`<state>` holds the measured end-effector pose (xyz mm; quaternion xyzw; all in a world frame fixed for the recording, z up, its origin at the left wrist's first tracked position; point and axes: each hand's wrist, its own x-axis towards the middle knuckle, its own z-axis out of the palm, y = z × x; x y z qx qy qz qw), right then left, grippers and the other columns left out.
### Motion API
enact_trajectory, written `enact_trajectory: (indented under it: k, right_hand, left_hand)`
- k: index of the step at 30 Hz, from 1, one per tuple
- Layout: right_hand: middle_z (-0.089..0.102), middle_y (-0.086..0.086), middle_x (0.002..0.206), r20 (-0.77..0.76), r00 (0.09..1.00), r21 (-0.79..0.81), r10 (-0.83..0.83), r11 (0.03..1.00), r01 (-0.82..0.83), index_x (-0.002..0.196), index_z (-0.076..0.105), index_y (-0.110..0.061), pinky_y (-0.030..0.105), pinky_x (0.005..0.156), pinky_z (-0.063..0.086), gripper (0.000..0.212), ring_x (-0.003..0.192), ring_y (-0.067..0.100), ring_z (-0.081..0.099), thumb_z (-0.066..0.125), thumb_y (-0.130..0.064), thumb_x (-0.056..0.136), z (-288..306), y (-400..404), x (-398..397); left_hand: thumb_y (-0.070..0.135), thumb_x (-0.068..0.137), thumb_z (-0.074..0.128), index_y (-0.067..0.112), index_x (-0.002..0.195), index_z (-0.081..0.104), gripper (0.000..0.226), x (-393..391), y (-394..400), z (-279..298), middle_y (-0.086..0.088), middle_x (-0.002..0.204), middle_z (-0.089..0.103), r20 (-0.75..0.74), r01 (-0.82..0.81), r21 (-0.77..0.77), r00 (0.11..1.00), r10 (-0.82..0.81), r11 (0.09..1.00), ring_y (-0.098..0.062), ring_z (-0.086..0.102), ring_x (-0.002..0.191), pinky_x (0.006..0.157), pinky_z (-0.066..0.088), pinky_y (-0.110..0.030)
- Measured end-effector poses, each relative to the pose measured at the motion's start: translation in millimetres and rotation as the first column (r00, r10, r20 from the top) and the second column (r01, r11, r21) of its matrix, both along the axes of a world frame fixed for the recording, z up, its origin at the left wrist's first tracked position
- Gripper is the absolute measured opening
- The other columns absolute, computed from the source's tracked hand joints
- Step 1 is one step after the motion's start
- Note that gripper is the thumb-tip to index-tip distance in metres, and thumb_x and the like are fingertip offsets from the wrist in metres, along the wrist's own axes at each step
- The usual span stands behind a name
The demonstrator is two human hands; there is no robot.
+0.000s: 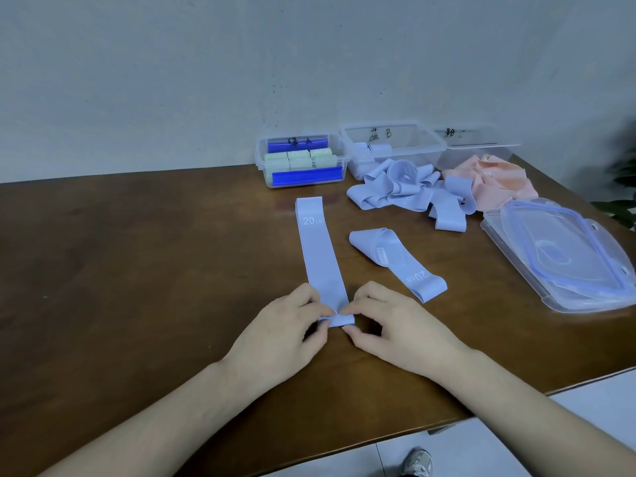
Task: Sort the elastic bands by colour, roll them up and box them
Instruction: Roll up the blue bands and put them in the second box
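Observation:
A flat blue elastic band [318, 249] marked 20 LB lies lengthwise on the brown table [137, 270]. Its near end is folded into a small roll, pinched by my left hand [285, 332] and my right hand [392, 325] from either side. A second blue band [395, 263] lies loose to the right. Several blue bands [409, 191] are heaped before the middle box [395, 146], which holds a few blue rolls. Pink bands [495, 179] are piled by the right box [478, 142]. The left box [299, 160] holds green rolls.
Clear lids with blue seals [564, 256] are stacked at the table's right edge. The three boxes stand against the grey wall. The table's near edge runs diagonally at lower right, with white floor and a shoe [418, 461] below. A plant [623, 187] stands far right.

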<state>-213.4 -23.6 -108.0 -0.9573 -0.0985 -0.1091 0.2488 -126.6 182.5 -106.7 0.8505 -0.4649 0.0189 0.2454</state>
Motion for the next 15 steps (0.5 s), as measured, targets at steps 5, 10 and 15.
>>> enact_trajectory:
  k: [5, 10, 15]
  right_hand:
    - [0.055, -0.013, 0.099, 0.07, 0.997, -0.074, 0.024, 0.997, -0.019, 0.112, 0.074, -0.022, 0.027, 0.072, 0.052, 0.032, 0.083, 0.006, 0.053, 0.05, -0.039, 0.099, -1, 0, 4]
    - [0.052, -0.014, 0.099, 0.074, 0.997, -0.093, 0.034, 0.995, -0.027, 0.112, 0.074, -0.025, 0.029, 0.074, 0.05, 0.033, 0.086, 0.006, 0.05, 0.046, -0.04, 0.102, 2, -1, 9]
    - [0.053, -0.016, 0.102, 0.074, 0.997, -0.042, 0.002, 0.999, 0.001, 0.117, 0.07, -0.027, 0.022, 0.079, 0.048, 0.028, 0.091, 0.006, 0.053, 0.051, -0.038, 0.1, 0, -5, 12]
  left_hand:
    - [0.031, 0.093, 0.062, 0.023, 0.11, 0.075, 0.023, 5, 1, -1, 0.012, 0.093, 0.054, 0.066, 0.038, 0.022, 0.997, -0.039, 0.999, -0.001, 0.045, 0.064, 0.066, 0.037, -0.011]
    - [0.027, 0.098, 0.059, 0.025, 0.121, 0.068, 0.026, 9, 1, -2, 0.02, 0.097, 0.053, 0.008, 0.004, -0.015, 1.0, -0.004, 1.0, 0.0, 0.051, 0.076, 0.072, 0.042, -0.01]
    - [0.027, 0.096, 0.057, 0.027, 0.099, 0.066, 0.01, 11, -1, -2, 0.024, 0.089, 0.048, -0.004, -0.027, -0.055, 1.0, 0.027, 0.998, 0.0, 0.049, 0.074, 0.067, 0.036, -0.005]
